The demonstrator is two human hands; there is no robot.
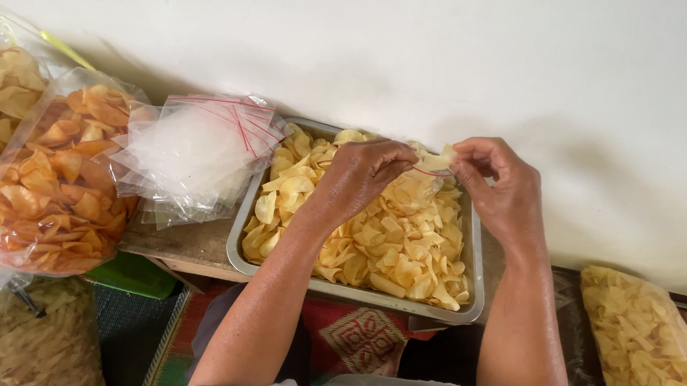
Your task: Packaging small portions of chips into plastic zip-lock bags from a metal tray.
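Pinching the small clear zip bag (421, 182) at its red-striped mouth, left hand (361, 174) and right hand (501, 188) hold it between them above the chip-filled metal tray (235, 238).

Bare forearms, no sleeves, rings or watch, white garment at the lap, dark trousers

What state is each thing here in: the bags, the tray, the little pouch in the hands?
Small clear pouch: filled with chips, its red-lined top pinched between both hands.
Left hand: gripping the pouch top.
Right hand: gripping the pouch top.
Metal tray: nearly full of loose pale chips.
Stack of empty pouches: flat, unfilled.
Bag of orange chips: full.
Bag of pale chips: full, lying on the floor mat.
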